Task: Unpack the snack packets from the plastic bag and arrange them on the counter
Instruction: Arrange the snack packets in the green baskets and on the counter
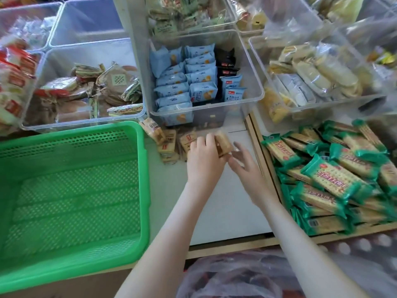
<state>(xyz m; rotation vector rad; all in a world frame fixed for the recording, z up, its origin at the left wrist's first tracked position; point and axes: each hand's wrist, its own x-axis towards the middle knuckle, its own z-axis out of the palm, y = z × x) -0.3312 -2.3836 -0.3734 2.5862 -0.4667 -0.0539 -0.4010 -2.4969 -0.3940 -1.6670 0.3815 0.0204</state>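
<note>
White surface: left hand grips a packet bound for the row, right hand beside it, fingers spread, seemingly to steady it.

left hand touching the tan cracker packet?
Touching. The head view shows the left hand gripping the tan cracker packet, its fingers curled round the packet's edge.

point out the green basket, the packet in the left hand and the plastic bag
green basket point(64, 269): head view, on its near rim
held packet point(223, 145): head view, middle of its wrapper
plastic bag point(236, 276): head view, on its crinkled top
</note>
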